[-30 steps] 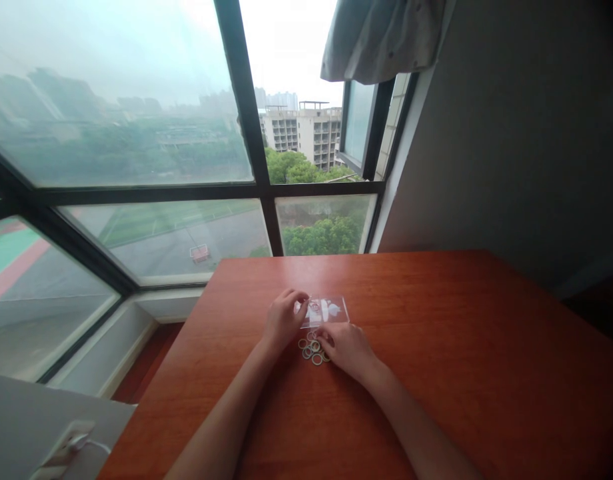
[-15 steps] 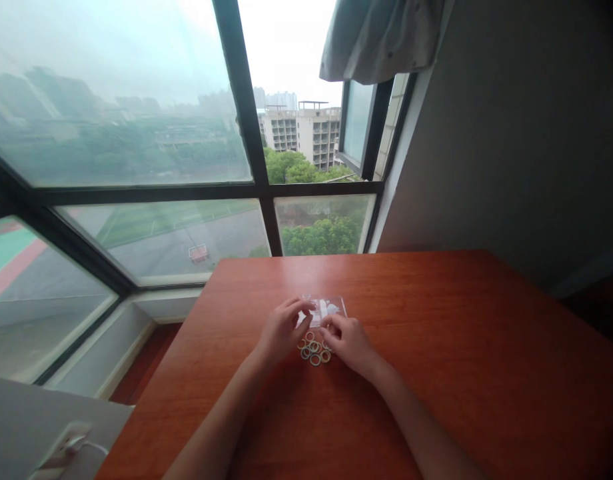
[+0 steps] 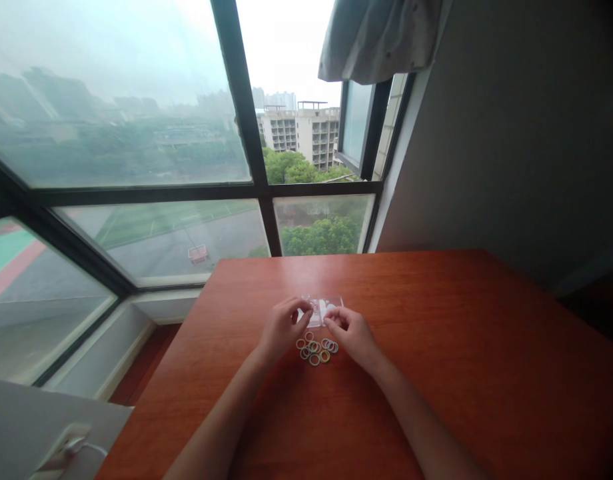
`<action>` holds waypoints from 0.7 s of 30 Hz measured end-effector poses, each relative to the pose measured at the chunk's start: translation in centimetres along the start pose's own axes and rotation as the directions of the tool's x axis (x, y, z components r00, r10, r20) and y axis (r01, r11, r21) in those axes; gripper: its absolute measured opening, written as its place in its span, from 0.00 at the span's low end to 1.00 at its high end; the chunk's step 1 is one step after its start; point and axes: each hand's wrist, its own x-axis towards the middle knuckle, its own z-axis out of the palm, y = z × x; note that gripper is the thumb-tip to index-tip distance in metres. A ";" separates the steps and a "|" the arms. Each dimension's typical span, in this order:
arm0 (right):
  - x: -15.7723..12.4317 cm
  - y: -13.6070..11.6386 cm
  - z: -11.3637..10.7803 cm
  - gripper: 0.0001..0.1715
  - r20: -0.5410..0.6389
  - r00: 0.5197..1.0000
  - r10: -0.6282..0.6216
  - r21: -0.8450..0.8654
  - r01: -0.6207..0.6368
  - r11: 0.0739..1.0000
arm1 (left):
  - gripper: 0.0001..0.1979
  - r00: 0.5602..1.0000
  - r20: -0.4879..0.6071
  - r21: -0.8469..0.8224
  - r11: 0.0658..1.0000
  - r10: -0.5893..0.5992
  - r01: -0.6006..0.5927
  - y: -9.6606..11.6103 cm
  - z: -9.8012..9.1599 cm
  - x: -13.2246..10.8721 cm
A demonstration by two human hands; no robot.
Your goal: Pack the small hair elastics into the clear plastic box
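Over the left side of a clear plastic case point(image 3: 338, 302) is my left hand point(image 3: 285, 325), its thumb and fingers curled together in a pinch. Whatever sits between those fingertips is too small to make out. My right hand point(image 3: 351, 331) is pinched too, at the case's near right part; I cannot tell what its fingertips hold. The case lies on the table with small white and pale pieces inside, partly covered by my fingers. Just below both hands, several small rings point(image 3: 314, 347) in pale yellow, green and bluish tones lie in a loose cluster, some overlapping.
The reddish-brown wooden table point(image 3: 436, 373) reaches to a dark-framed window point(image 3: 266, 190) at the back. A grey wall point(image 3: 496, 167) stands on the right and a curtain point(image 3: 379, 40) hangs above. At lower left is a wall socket with a plugged-in white cable point(image 3: 76, 445).
My right hand has moved slightly up and to the right, uncovering rings on the cluster's right side. My left hand stays nearly in place, still pinched.
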 end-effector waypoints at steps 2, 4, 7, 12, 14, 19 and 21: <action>0.0 0.1 0.1 0.11 0.013 0.999 -0.035 -0.107 0.036 0.994 | 0.06 0.999 -0.043 0.098 0.995 -0.003 0.007 -0.3 0.0 0.3; -0.1 0.1 0.2 0.09 0.031 0.998 -0.055 -0.191 0.060 0.980 | 0.05 0.998 -0.062 0.183 0.983 -0.001 0.013 -0.5 0.1 0.6; -0.1 0.1 0.2 0.08 0.033 0.998 -0.062 -0.265 0.069 0.962 | 0.06 0.998 -0.068 0.263 0.964 -0.011 0.028 -0.7 0.2 1.0; -0.1 0.3 0.2 0.08 0.031 0.997 -0.068 -0.317 0.074 0.946 | 0.08 0.996 -0.086 0.307 0.950 -0.033 0.058 -1.2 0.5 1.1; 0.0 0.4 0.2 0.08 0.033 0.997 -0.067 -0.331 0.074 0.941 | 0.09 0.996 -0.088 0.307 0.950 -0.032 0.058 -1.4 0.5 1.1; 0.0 0.6 -0.2 0.07 0.034 0.997 -0.064 -0.399 0.072 0.914 | 0.07 0.997 -0.075 0.303 0.952 -0.019 0.041 -1.0 -0.5 0.8; -0.1 0.6 -0.4 0.07 0.041 0.998 -0.057 -0.426 0.069 0.902 | 0.06 1.000 -0.002 0.307 0.952 0.002 -0.001 -0.4 -1.4 0.4</action>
